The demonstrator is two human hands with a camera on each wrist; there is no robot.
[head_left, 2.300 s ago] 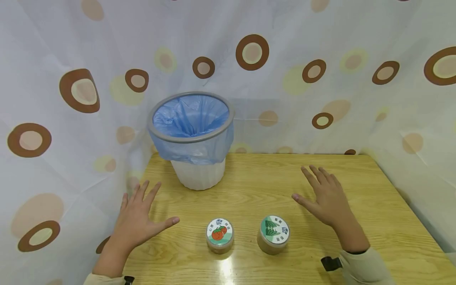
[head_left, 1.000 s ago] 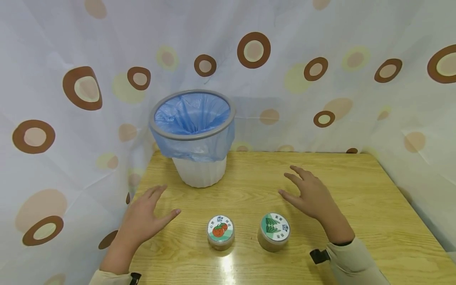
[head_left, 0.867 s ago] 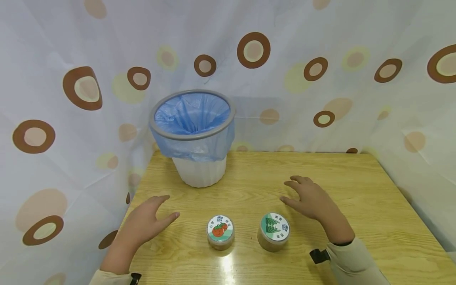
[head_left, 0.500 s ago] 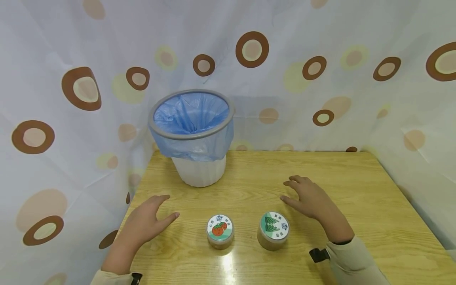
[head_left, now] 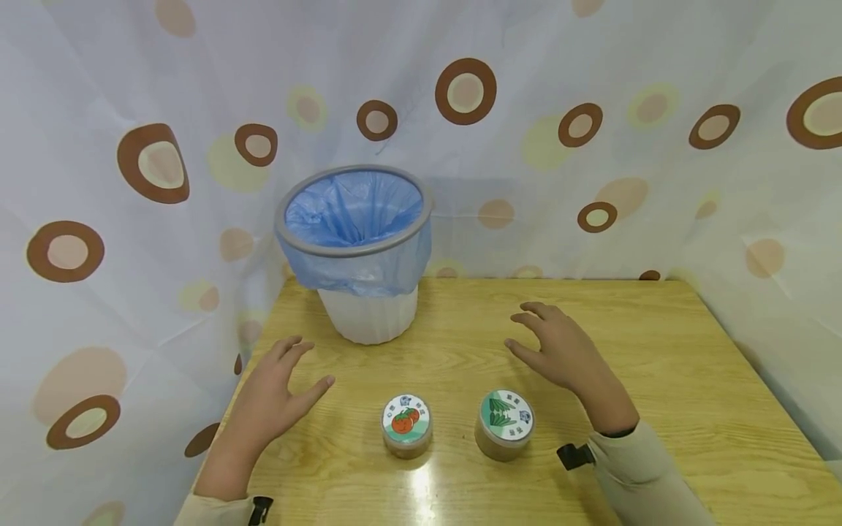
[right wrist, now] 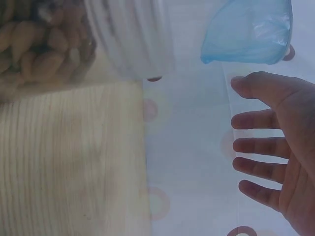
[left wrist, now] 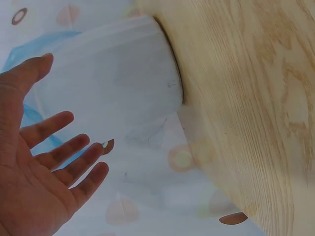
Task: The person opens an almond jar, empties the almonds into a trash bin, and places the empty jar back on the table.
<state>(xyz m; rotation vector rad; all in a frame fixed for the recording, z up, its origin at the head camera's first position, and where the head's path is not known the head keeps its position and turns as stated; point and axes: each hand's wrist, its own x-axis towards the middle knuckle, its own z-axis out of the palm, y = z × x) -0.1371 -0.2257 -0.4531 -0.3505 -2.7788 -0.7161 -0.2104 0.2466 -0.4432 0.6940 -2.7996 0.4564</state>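
Note:
My left hand (head_left: 263,398) hovers over the left side of the table, fingers relaxed and thumb apart, holding nothing. Nearest it stands a small round jar with a tomato picture on its lid (head_left: 406,420). A second jar, its lid (head_left: 506,415) printed with green vegetables, stands to the right. Beyond that one, my right hand (head_left: 559,351) hangs in the air with loosely bent fingers and an empty palm. In the right wrist view a clear jar (right wrist: 44,49) with brown, nut-like pieces inside looms close, apart from the fingers (right wrist: 261,146).
A white bin (head_left: 368,318) with a grey rim and a blue bag liner (head_left: 358,208) stands at the table's back left. The wooden table (head_left: 592,475) is bordered by a white curtain (head_left: 526,66) with brown circles behind and at both sides.
Both hands come inward from their wider spread and their fingers bend more. In the last half second both shift slightly forward, the right also leftward. The jars and bin stay put.

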